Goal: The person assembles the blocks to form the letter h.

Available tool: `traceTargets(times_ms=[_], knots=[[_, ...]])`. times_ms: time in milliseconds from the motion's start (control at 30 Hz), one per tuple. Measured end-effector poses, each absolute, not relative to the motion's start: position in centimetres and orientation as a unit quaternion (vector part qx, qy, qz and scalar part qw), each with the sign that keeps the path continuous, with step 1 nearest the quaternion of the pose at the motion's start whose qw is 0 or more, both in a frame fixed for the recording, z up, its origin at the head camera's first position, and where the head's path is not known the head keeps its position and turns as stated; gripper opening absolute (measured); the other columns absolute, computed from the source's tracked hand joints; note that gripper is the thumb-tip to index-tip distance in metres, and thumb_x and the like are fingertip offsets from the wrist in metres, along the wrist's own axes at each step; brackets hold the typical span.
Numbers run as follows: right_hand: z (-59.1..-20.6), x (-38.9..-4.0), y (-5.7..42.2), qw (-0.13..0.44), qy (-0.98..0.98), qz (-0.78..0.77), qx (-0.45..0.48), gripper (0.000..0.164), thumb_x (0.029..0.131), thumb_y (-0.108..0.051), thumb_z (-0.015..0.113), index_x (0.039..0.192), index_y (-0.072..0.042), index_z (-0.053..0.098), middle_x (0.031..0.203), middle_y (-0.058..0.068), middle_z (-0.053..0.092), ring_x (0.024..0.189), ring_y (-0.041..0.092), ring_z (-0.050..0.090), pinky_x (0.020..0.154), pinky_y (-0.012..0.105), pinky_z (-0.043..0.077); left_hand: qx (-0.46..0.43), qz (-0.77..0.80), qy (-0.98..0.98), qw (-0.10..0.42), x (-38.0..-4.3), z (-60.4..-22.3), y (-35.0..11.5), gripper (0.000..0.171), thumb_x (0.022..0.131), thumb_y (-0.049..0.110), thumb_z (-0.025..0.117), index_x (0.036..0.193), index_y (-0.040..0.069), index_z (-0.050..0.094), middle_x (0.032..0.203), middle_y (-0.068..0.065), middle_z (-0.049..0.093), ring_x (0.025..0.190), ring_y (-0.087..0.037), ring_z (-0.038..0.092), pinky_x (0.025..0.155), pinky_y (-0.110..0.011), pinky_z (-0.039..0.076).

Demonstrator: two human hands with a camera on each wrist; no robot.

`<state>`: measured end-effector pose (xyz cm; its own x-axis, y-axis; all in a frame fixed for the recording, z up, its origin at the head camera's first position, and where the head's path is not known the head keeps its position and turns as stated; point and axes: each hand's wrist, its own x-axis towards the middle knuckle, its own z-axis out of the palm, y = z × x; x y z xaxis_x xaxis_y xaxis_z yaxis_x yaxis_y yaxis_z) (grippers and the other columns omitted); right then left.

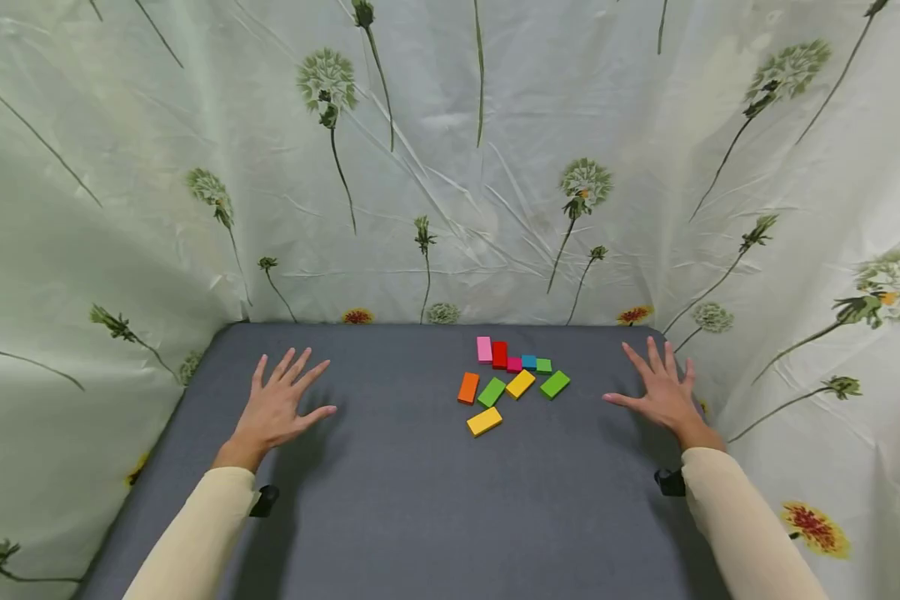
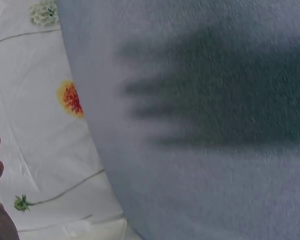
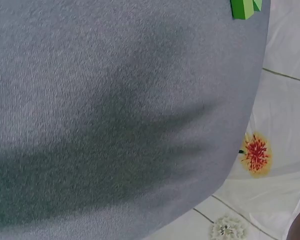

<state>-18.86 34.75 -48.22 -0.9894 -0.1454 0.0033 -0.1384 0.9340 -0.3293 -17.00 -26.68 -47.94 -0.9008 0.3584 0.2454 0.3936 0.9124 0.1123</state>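
My left hand (image 1: 276, 410) is held above the left part of the grey table, fingers spread and nothing in it. On the other side my right hand (image 1: 663, 393) hovers palm down with its fingers spread too. Between them, nearer the right hand, lies a loose group of coloured blocks: a pink block (image 1: 483, 350), a red block (image 1: 499, 355), a magenta block (image 1: 514, 365), a blue block (image 1: 528, 362), an orange block (image 1: 468, 388), a yellow block (image 1: 484, 422) and several green ones, such as the green block (image 1: 555, 384) closest to the right hand.
The grey table (image 1: 390, 500) has rounded far corners. A white curtain (image 1: 450, 208) printed with dandelions hangs behind it and along both sides. Each hand casts a shadow on the tabletop, and dark wrist cameras (image 1: 265, 501) sit under the sleeves.
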Motion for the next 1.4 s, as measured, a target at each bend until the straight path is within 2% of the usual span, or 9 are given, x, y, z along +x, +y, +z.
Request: traceTargets(times_ms=[300, 600, 800, 967, 1400], knots=[[-48.5, -19.7, 33.2, 0.009, 0.981, -0.175, -0.085, 0.103, 0.078, -0.065, 0.065, 0.156, -0.019, 0.015, 0.159, 0.022, -0.005, 0.142, 0.046, -0.013, 0.102, 0.069, -0.015, -0.228, -0.094, -0.966, 0.082, -17.6, -48.8, -23.8, 0.075, 0.082, 0.050, 0.069, 0.143, 0.014, 0.046, 0.150, -0.021, 0.035, 0.139, -0.039, 0.027, 0.110, -0.062, 0.006], [-48.8, -20.8, 30.3, 0.016, 0.980, -0.175, -0.092, 0.102, 0.077, -0.064, 0.067, 0.154, -0.016, 0.022, 0.159, 0.023, 0.002, 0.143, 0.046, -0.009, 0.105, 0.066, -0.014, -0.292, -0.115, -0.947, 0.075, -18.0, -49.9, -20.4, 0.070, 0.082, 0.047, 0.072, 0.139, 0.013, 0.051, 0.145, -0.018, 0.043, 0.136, -0.037, 0.036, 0.110, -0.061, 0.011], [-49.1, -21.5, 28.4, 0.017, 0.982, -0.166, -0.093, 0.097, 0.077, -0.058, 0.071, 0.151, -0.013, 0.030, 0.157, 0.025, 0.010, 0.144, 0.045, -0.001, 0.106, 0.066, -0.009, -0.340, -0.112, -0.931, 0.073, -18.5, -50.5, -17.9, 0.068, 0.083, 0.045, 0.072, 0.139, 0.014, 0.051, 0.144, -0.017, 0.045, 0.134, -0.035, 0.040, 0.109, -0.061, 0.015], [-49.4, -22.0, 26.9, 0.020, 0.981, -0.164, -0.103, 0.092, 0.076, -0.057, 0.071, 0.148, -0.012, 0.037, 0.156, 0.024, 0.017, 0.143, 0.044, 0.007, 0.107, 0.066, -0.003, -0.370, -0.076, -0.925, 0.046, -18.7, -50.7, -16.0, 0.068, 0.082, 0.043, 0.074, 0.139, 0.016, 0.051, 0.145, -0.015, 0.044, 0.134, -0.033, 0.040, 0.110, -0.060, 0.016], [-51.5, -22.7, 23.7, 0.023, 0.976, -0.181, -0.116, 0.079, 0.079, -0.050, 0.073, 0.143, -0.013, 0.046, 0.147, 0.023, 0.034, 0.136, 0.044, 0.024, 0.106, 0.065, 0.008, -0.402, -0.108, -0.909, 0.019, -19.1, -51.4, -11.1, 0.067, 0.081, 0.038, 0.077, 0.139, 0.015, 0.051, 0.144, -0.010, 0.046, 0.132, -0.029, 0.043, 0.111, -0.057, 0.021]])
